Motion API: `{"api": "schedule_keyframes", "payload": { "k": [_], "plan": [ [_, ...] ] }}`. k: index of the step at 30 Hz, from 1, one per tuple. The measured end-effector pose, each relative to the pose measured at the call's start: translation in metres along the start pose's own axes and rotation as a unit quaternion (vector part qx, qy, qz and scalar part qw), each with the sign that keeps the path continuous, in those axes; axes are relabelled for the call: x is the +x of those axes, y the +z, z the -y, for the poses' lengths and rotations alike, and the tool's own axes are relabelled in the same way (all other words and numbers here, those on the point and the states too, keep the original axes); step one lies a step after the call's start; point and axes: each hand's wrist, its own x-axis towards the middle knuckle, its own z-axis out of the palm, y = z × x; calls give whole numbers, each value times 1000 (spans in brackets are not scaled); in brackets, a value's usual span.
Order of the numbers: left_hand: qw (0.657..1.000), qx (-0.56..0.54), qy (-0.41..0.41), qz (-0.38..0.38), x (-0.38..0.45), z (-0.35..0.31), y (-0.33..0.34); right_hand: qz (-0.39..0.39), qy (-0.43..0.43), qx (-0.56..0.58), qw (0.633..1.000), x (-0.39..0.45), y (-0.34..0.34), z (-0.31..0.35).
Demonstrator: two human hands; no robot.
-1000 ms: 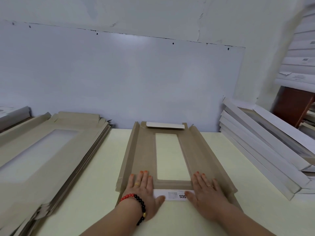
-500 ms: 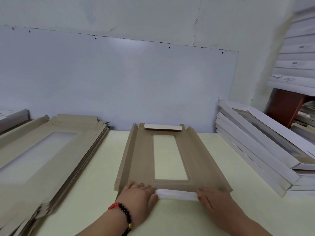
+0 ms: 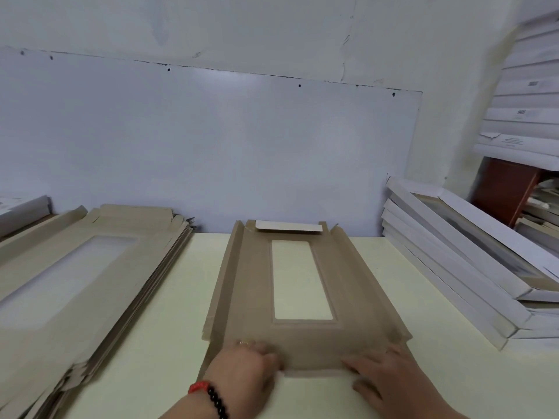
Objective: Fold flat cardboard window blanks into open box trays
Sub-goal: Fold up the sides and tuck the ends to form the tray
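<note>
The cardboard window blank (image 3: 305, 300) lies flat in the middle of the surface (image 3: 169, 297), its long axis running away from the person, its near end at the near edge of the surface under both hands. A second ago the white printed flap at that near end lay flat and exposed between the hands, which were spread flat on the brown panel; half a second ago it stood as a white strip; now only a thin brown strip (image 3: 314, 372) shows there, so the near flap has been turned over and its white face is hidden. The left hand (image 3: 245, 373), with a red and black bead bracelet (image 3: 208, 394) at the wrist, has its fingers curled down onto the near left corner of the blank; whether that grip pinches the folded edge or only presses it cannot be told. The right hand (image 3: 390, 379) rests with fairly straight fingers on the near right part, pressing rather than clasping. The two long side walls already stand partly raised, and the far flap (image 3: 289, 226) shows white. This looks like the near end wall being formed, with the tray roughly half built. A stack of flat blanks (image 3: 75, 276) waits along the left edge; finished white trays (image 3: 453, 267) lean at the right.
</note>
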Motion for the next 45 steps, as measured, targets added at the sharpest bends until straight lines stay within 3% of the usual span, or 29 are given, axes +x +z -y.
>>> {"api": "schedule_keyframes", "payload": {
  "k": [3, 7, 8, 9, 11, 12, 14, 16, 18, 21, 23, 27, 31, 35, 37, 41, 45],
  "plan": [
    [998, 9, 59, -22, -16, -4, 3, -59, -68, 10, 996, -17, 4, 2],
    [997, 9, 59, -53, -25, -4, 7, -18, -127, -50, 991, -27, 9, -5],
    [997, 7, 59, -58, -26, -4, 7, -39, -129, -39, 990, -26, 8, -4],
    [997, -17, 48, -58, -26, -3, 5, -80, -116, 3, 990, -24, 6, -3],
    [987, -94, 4, -128, -22, -4, -5, -164, -51, 59, 983, -17, -2, -5],
    [975, -114, -35, -186, -19, -1, -6, -177, -4, 69, 982, -12, -4, -9],
    [952, -92, -127, -264, -11, 11, -8, -149, 174, 118, 966, -2, -12, -26],
    [932, -118, -273, -207, -2, 28, -15, -93, 312, 188, 926, 6, -17, -42],
    [896, -187, -381, -133, 7, 48, -16, -25, 388, 227, 893, 15, -22, -53],
    [832, -314, -446, -98, 14, 72, -9, 26, 432, 284, 855, 26, -19, -64],
    [815, -349, -453, -96, 17, 79, -3, 45, 428, 310, 848, 29, -17, -63],
    [854, -291, -423, -79, 28, 72, 2, 42, 402, 308, 861, 41, -12, -59],
    [881, -242, -397, -90, 39, 65, 1, 71, 378, 214, 898, 56, -2, -53],
    [909, -141, -391, -11, 46, 59, 3, 116, 383, 135, 907, 62, 10, -47],
    [911, -115, -397, 18, 50, 59, 6, 123, 395, 130, 901, 64, 14, -47],
    [899, -185, -398, 16, 53, 63, 4, 98, 421, 174, 885, 66, 13, -50],
    [851, -331, -407, -30, 55, 68, -4, 41, 441, 287, 849, 63, 12, -53]
  ]
}}
